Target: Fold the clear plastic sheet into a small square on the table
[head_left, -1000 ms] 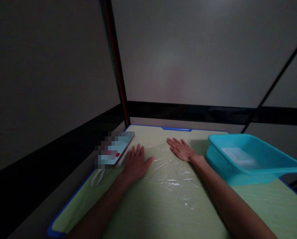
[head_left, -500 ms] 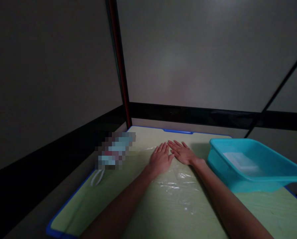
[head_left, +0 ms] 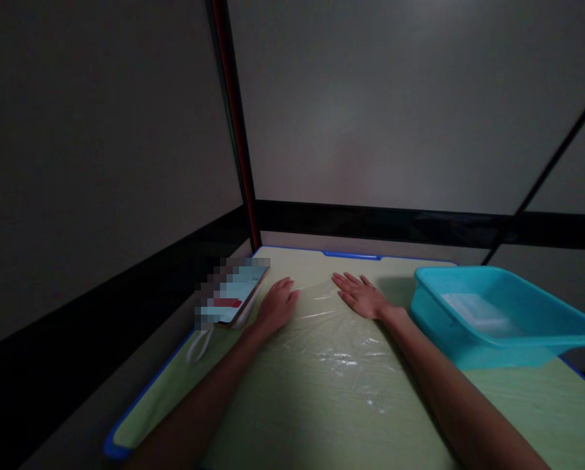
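A thin, clear plastic sheet (head_left: pixel 339 356), wrinkled and shiny, lies on the pale green tabletop (head_left: pixel 292 431). My left hand (head_left: pixel 275 307) rests at the sheet's left side, palm down, with its fingers stretched forward and nothing visible in its grasp. Flat on the far right part of the sheet, my right hand (head_left: pixel 362 297) has its fingers spread. A gap of film shows between the hands, with creases running across it. The exact outline of the sheet is hard to make out.
To the right stands a turquoise plastic basin (head_left: pixel 469 356) with a whitish flat item (head_left: pixel 476 312) inside. A partly pixelated, light blue flat object (head_left: pixel 241 287) with a white loop (head_left: pixel 199 346) lies at the left edge. Grey panel walls (head_left: pixel 371 117) rise behind the table.
My left hand has slid left across the sheet, away from my right hand, and the film between them now shows stretched creases. My right hand has stayed nearly in place.
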Demonstrator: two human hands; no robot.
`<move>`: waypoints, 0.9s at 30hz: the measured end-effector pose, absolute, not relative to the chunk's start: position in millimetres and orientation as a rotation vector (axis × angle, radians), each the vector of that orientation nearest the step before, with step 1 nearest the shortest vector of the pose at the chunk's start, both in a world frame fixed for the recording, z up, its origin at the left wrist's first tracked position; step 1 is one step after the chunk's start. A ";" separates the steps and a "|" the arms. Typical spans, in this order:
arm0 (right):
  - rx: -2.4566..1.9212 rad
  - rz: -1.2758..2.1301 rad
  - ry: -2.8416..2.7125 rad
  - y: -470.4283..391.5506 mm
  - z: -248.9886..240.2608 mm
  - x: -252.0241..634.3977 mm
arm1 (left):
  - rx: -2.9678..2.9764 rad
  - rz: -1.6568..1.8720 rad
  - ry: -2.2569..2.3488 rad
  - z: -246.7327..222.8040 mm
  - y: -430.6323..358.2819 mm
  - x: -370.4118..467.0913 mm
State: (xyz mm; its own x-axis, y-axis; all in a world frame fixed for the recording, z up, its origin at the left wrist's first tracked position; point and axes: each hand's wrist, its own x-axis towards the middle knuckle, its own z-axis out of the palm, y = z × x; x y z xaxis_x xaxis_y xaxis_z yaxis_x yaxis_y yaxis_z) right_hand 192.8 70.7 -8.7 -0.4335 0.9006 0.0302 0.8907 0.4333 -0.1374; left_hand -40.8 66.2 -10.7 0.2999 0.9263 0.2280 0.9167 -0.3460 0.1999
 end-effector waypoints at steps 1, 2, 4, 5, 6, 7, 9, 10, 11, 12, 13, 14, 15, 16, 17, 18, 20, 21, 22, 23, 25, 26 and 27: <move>-1.616 0.154 -2.574 71.0 -9.0 192.8 | 2.476 0.503 1.826 -9.2 68.6 -41.8; -1.617 0.153 -2.573 71.2 -9.3 192.7 | 2.442 0.529 1.876 -7.2 71.2 -42.3; -1.619 0.148 -2.572 71.5 -9.5 192.4 | 2.378 0.559 1.961 -2.7 76.7 -42.3; -1.620 0.145 -2.572 71.5 -9.6 192.3 | 2.349 0.563 1.992 -0.6 79.2 -41.8; -1.620 0.142 -2.573 71.4 -9.5 192.2 | 2.321 0.562 2.015 1.2 81.5 -41.1; -1.621 0.139 -2.575 71.3 -9.4 192.1 | 2.294 0.561 2.033 2.7 83.3 -39.9; -1.623 0.134 -2.579 71.0 -9.0 191.9 | 2.248 0.566 2.058 4.2 85.3 -37.2; -1.623 0.131 -2.581 70.9 -8.7 191.9 | 2.231 0.574 2.064 4.3 85.6 -35.9; -1.622 0.130 -2.582 70.8 -8.4 191.8 | 2.219 0.584 2.064 4.1 85.5 -35.0; -1.620 0.129 -2.584 70.7 -8.2 191.8 | 2.212 0.596 2.059 3.6 85.3 -34.4; -1.618 0.129 -2.584 70.6 -8.0 191.8 | 2.209 0.611 2.047 2.9 85.1 -34.4; -1.617 0.130 -2.585 70.6 -7.8 191.8 | 2.207 0.630 2.032 2.1 85.1 -34.8; -1.615 0.131 -2.585 70.7 -7.7 191.8 | 2.205 0.652 2.014 1.2 85.5 -35.4; -1.613 0.132 -2.585 70.7 -7.7 191.9 | 2.200 0.678 1.994 0.3 86.3 -36.2; -1.612 0.133 -2.585 70.8 -7.8 192.0 | 2.191 0.704 1.972 -0.5 87.4 -36.9; -1.610 0.134 -2.585 70.8 -7.9 192.2 | 2.180 0.729 1.949 -1.1 88.7 -37.5; -1.607 0.135 -2.585 70.9 -8.3 192.5 | 2.155 0.771 1.905 -1.6 91.1 -38.1; -1.607 0.136 -2.585 70.9 -8.5 192.7 | 2.141 0.786 1.887 -1.3 91.8 -38.4; -1.607 0.137 -2.584 70.9 -8.7 192.9 | 2.126 0.797 1.875 -0.6 91.9 -38.9; -1.606 0.138 -2.583 70.9 -8.9 193.1 | 2.110 0.802 1.870 0.3 91.4 -39.7; -1.606 0.140 -2.579 70.9 -9.3 193.5 | 2.084 0.790 1.873 2.8 88.7 -42.4; -1.606 0.141 -2.578 70.9 -9.4 193.7 | 2.076 0.777 1.882 4.0 86.6 -44.0; -1.606 0.142 -2.576 70.9 -9.4 193.9 | 2.072 0.766 1.896 5.0 84.0 -45.6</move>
